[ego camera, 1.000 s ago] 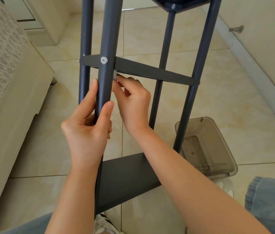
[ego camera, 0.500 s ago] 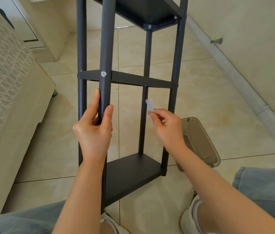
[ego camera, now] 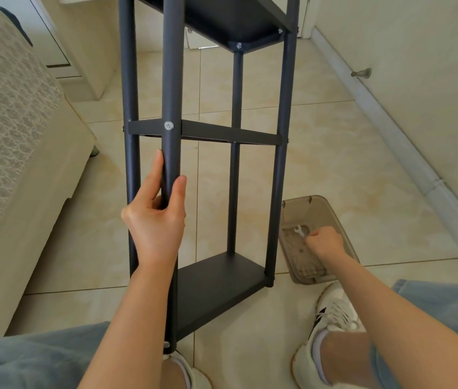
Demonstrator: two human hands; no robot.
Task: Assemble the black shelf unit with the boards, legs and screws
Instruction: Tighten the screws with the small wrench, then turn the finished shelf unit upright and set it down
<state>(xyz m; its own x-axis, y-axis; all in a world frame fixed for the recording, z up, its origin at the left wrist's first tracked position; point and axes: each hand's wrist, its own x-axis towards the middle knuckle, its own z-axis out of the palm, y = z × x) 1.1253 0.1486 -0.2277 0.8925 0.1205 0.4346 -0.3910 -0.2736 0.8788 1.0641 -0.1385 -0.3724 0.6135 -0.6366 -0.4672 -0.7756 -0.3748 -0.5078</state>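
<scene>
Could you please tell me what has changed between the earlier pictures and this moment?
The right hand, pinching the small wrench, left the middle board and dropped to the right into the grey bin on the floor. The wrench is not yet let go. The left hand still holds the front leg below that board, and the shelf unit stands as before.

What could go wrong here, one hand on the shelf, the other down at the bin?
1. Only the left hand grips the shelf unit, by one leg; reaching sideways could let it twist or tip.
2. The right hand pinches a small wrench over the bin; a loose pinch could drop it onto the tiles.
3. That leg's foot stands close to a shoe; a slip could land on it.
</scene>
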